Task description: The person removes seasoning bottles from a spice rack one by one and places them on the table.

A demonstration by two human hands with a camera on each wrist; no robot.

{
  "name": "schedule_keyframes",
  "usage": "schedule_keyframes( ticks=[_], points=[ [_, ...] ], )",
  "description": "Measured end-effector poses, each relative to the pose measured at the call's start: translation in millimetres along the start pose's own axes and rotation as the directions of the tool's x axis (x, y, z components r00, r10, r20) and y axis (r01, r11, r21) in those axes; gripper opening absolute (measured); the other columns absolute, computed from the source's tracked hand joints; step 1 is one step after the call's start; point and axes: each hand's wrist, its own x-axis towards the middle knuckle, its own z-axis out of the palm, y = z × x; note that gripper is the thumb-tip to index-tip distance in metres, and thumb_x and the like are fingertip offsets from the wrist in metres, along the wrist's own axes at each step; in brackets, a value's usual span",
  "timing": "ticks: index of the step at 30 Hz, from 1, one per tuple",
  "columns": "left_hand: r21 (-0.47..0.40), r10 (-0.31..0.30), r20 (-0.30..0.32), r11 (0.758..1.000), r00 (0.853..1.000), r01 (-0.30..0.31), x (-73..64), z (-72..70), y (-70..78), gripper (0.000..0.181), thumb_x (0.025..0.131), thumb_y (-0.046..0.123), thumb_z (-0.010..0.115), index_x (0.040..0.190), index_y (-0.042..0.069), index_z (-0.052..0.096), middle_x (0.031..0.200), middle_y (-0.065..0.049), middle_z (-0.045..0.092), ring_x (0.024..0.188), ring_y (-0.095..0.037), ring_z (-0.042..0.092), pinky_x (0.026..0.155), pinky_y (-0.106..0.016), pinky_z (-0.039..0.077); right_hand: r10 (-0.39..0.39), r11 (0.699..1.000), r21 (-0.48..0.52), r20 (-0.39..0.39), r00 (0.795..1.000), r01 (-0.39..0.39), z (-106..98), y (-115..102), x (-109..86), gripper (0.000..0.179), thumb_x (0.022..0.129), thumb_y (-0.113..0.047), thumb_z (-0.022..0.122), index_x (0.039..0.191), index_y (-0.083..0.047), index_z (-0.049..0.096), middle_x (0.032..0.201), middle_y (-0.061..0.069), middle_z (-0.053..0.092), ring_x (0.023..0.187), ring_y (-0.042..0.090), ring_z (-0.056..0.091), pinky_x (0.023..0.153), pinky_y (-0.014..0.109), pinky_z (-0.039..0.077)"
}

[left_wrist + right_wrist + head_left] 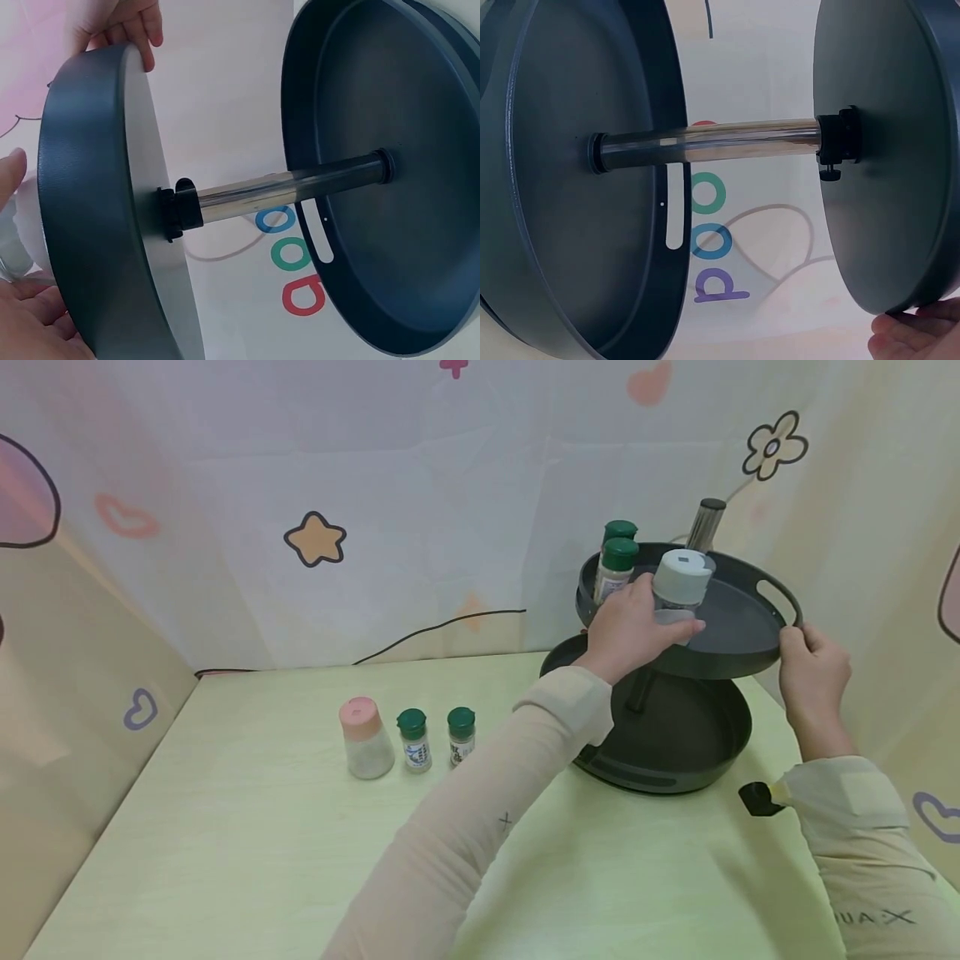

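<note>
My left hand (626, 625) holds a clear seasoning jar with a white cap (682, 578) over the near side of the upper tray (738, 652), thumb and fingers around its lower part. Whether the jar's base touches the tray is hidden. At that tray's right side, my right hand (813, 681) grips the rim beside the cut-out handle. Two green-capped spice bottles (618, 556) stand in the upper tray, left of the white-capped jar. In the left wrist view, a metal post (247, 196) joins the upper tray to the round dark lower tray (390, 247).
On the table (247, 860), left of the rack, stand a pink-capped jar (367, 743) and two green-capped bottles, one left (416, 743) and one right (461, 735), the latter partly behind my left sleeve. A patterned curtain (420, 510) hangs behind the table.
</note>
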Motion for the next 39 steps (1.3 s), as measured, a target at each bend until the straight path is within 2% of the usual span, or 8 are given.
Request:
schedule_keyframes(
  ticks=[8, 15, 20, 28, 39],
  points=[
    [-0.065, -0.052, 0.014, 0.997, 0.999, 0.052, 0.2, -2.9, 3.2, 0.063, 0.07, 0.052, 0.065, 0.119, 0.018, 0.045, 0.11, 0.008, 0.057, 0.093, -0.007, 0.056, 0.071, -0.022, 0.045, -0.012, 1.0, -0.006, -0.007, 1.0, 0.012, -0.2, -0.3, -0.6, 0.037, 0.083, -0.027, 0.04, 0.047, -0.023, 0.039, 0.044, -0.014, 0.024, 0.054, 0.011, 0.023, 0.049, 0.027, 0.015],
    [-0.12, -0.08, 0.024, 0.989, 0.997, 0.082, 1.8, -4.3, 4.0, 0.064, 0.07, 0.051, 0.067, 0.121, 0.02, 0.044, 0.114, 0.008, 0.057, 0.096, -0.007, 0.056, 0.073, -0.022, 0.045, -0.033, 0.999, 0.0, -0.011, 0.999, 0.033, 0.4, -0.6, -0.4, 0.037, 0.083, -0.026, 0.04, 0.047, -0.021, 0.036, 0.044, -0.013, 0.022, 0.052, 0.011, 0.021, 0.047, 0.028, 0.015],
    [-0.145, -0.078, 0.016, 0.986, 0.997, 0.08, 1.2, -4.3, 3.7, 0.063, 0.07, 0.05, 0.067, 0.121, 0.02, 0.045, 0.113, 0.008, 0.057, 0.096, -0.006, 0.056, 0.072, -0.022, 0.044, -0.027, 1.0, -0.011, -0.01, 1.0, 0.027, 0.1, 0.0, 0.2, 0.037, 0.083, -0.027, 0.04, 0.047, -0.022, 0.036, 0.044, -0.014, 0.022, 0.052, 0.011, 0.021, 0.046, 0.028, 0.015],
    [-0.152, -0.081, 0.0, 0.985, 0.997, 0.08, 0.3, -2.6, 4.0, 0.062, 0.07, 0.051, 0.067, 0.12, 0.021, 0.046, 0.111, 0.009, 0.058, 0.094, -0.005, 0.056, 0.07, -0.021, 0.044, -0.01, 1.0, -0.006, 0.006, 1.0, 0.01, -1.3, 0.1, -0.6, 0.036, 0.083, -0.027, 0.04, 0.047, -0.022, 0.037, 0.044, -0.013, 0.022, 0.053, 0.012, 0.021, 0.047, 0.028, 0.015],
    [-0.105, -0.084, -0.02, 0.991, 0.996, 0.082, 0.9, -2.1, 5.5, 0.064, 0.07, 0.053, 0.065, 0.121, 0.021, 0.046, 0.11, 0.009, 0.059, 0.093, -0.005, 0.057, 0.069, -0.02, 0.043, -0.022, 1.0, 0.004, -0.015, 1.0, 0.022, 0.6, -1.7, -2.5, 0.035, 0.083, -0.027, 0.04, 0.048, -0.022, 0.039, 0.045, -0.013, 0.024, 0.055, 0.011, 0.023, 0.049, 0.028, 0.015]
  ],
)
